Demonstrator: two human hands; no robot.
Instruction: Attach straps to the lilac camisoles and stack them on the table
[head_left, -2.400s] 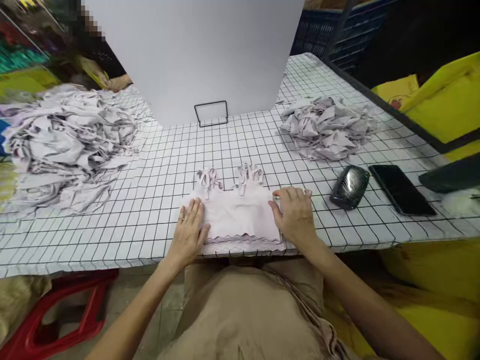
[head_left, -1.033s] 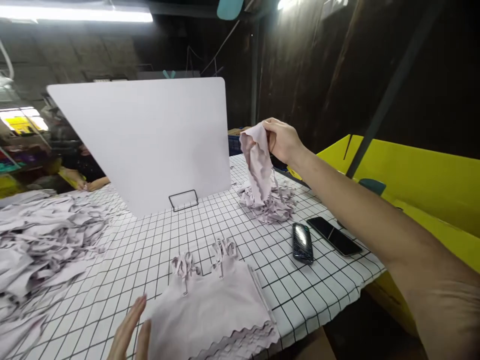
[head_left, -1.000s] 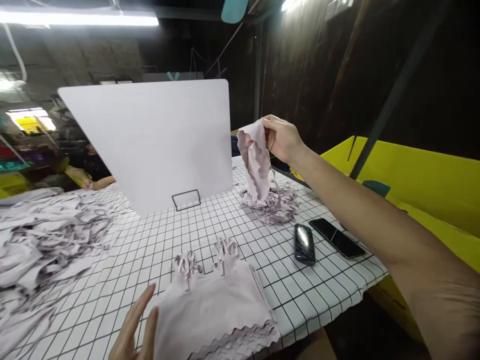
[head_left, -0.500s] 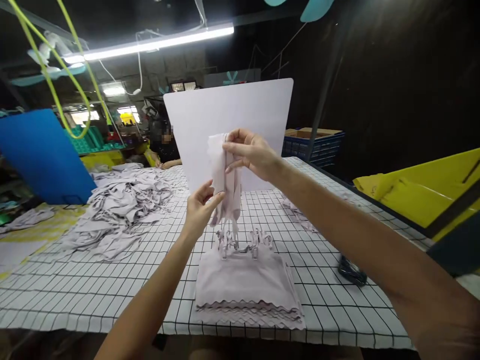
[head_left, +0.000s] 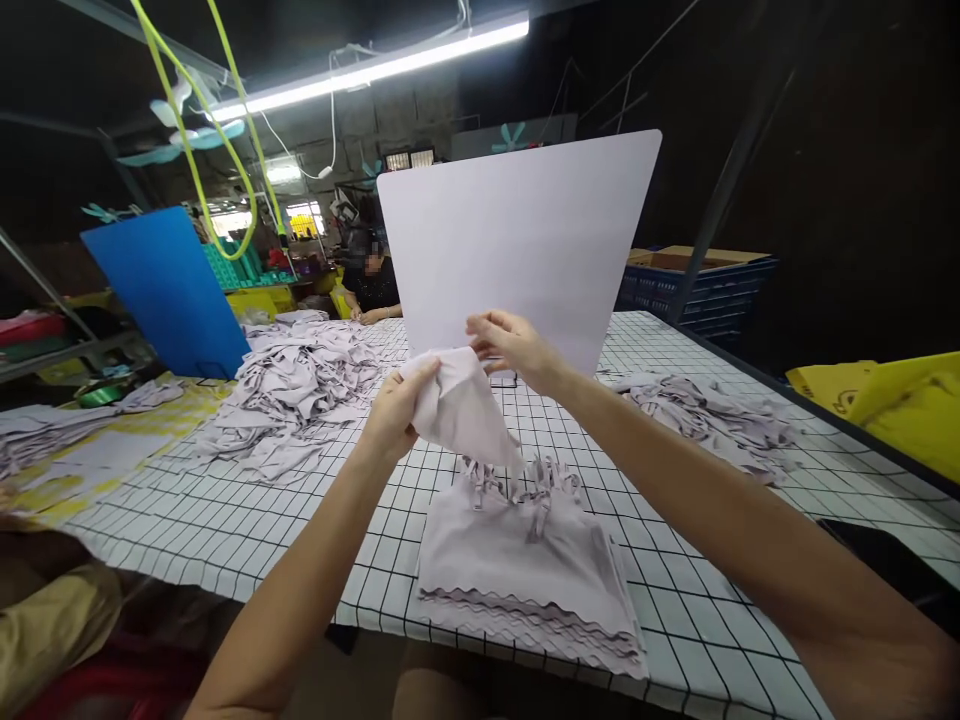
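- One pale garment piece [head_left: 465, 400] hangs in the air above the near part of the table, its lower tip close over the straps of a neat stack [head_left: 517, 570] of similar pieces with wavy hems.
- The left hand [head_left: 394, 410] pinches the piece at its upper left, thumb over the cloth.
- The right hand [head_left: 514, 350] is at the piece's upper right edge with fingers bent; whether they pinch it, I cannot tell.
- Behind both, a tall white board [head_left: 517, 240] stands on the checked tablecloth [head_left: 675, 590] and blocks the view across the middle; its wire stand [head_left: 506, 382] is mostly hidden by the right hand.
- To the left lies a large loose heap [head_left: 300, 390] of the same pale cloth; to the right, a smaller heap [head_left: 705, 415], beyond the right forearm.
- A black flat device [head_left: 885, 560] lies just beside that forearm, running out of view.
- Farther left, a blue board [head_left: 165, 290] leans upright near a yellow-patterned cloth [head_left: 112, 465].
- Past the large heap sits another person [head_left: 371, 290], hands at the table edge.
- Blue crates [head_left: 697, 300] are stacked at the far right; yellow sheeting [head_left: 892, 405] lines the right side.
- Overhead run a tube light [head_left: 375, 68] and a looped yellow hose [head_left: 184, 140].
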